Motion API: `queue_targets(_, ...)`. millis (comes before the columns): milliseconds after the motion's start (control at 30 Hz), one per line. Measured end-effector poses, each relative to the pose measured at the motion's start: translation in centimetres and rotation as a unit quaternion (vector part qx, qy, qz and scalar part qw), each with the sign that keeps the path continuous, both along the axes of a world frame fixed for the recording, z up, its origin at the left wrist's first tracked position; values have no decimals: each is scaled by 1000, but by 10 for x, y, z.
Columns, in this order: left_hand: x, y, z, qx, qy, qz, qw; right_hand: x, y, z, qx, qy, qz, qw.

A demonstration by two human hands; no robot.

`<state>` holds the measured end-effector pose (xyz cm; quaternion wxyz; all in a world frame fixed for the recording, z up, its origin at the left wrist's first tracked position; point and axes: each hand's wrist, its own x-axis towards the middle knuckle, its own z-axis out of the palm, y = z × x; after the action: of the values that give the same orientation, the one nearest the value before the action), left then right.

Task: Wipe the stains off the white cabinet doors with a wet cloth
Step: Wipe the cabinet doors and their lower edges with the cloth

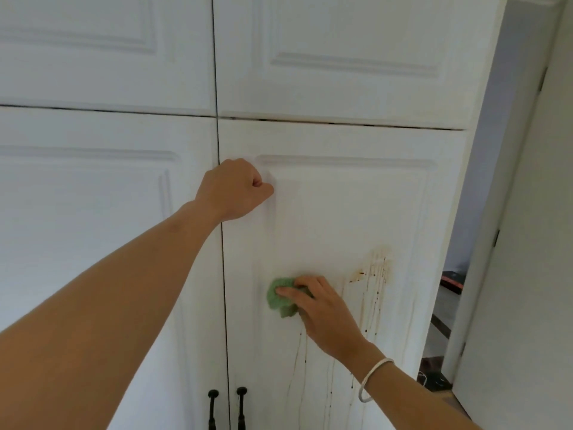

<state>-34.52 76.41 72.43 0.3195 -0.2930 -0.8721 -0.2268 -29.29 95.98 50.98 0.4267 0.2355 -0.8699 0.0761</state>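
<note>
A white panelled cabinet door [341, 212] fills the middle right. Brown stains [373, 274] with drip trails running down mark its right part, and thinner streaks run below the cloth. My right hand [322, 311] presses a crumpled green cloth [279, 299] against the door, left of the main stain, fingers lying over the cloth. My left hand [232, 190] is a closed fist resting against the door's upper left corner, holding nothing visible.
The neighbouring white door [108, 228] stands to the left, with more doors above. Two black handles [226, 408] sit at the bottom by the centre gap. A white room door [527, 243] stands at the right, with dark floor visible through the gap.
</note>
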Motion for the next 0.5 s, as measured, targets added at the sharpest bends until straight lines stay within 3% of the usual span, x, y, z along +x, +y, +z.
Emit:
queue_targets(67, 1, 1, -2, 2, -3, 7, 1000, 17, -14, 16, -214, -102, 48, 970)
queue_targets(133, 3, 1, -3, 1, -8, 14, 1000, 31, -21, 38, -436, -171, 78, 880)
queue_targets(233, 10, 0, -9, -4, -61, 21, 998, 46, -20, 64, -620, -257, 125, 731)
queue_targets(300, 19, 0, -23, 2, -139, -14, 990, 54, -16, 73, -672, -300, 160, 658)
queue_targets(367, 34, -1, -41, 49, -232, -86, 968, 62, -15, 82, -685, -342, 178, 618)
queue_targets(433, 52, -2, -53, 104, -311, -155, 932, 67, -17, 92, -676, -371, 190, 608)
queue_targets(500, 66, -3, -61, 121, -342, -188, 913, 74, -24, 102, -656, -381, 190, 623)
